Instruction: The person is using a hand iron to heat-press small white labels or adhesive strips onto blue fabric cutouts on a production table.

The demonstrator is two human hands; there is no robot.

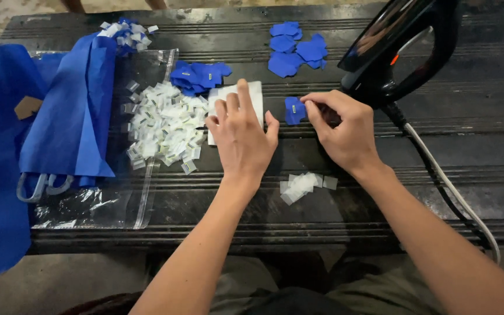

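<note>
My left hand lies flat with fingers spread on a white folded cloth pad on the dark ribbed table. Just to its right, my right hand pinches the edge of a small blue fabric piece that carries a tiny white label. A black clothes iron stands right behind my right hand. A heap of small white labels lies left of the pad.
Two piles of blue fabric pieces lie farther back. A few white label backings sit near the table's front. Blue fabric bags and a clear plastic bag cover the left side. The iron's cord runs down the right.
</note>
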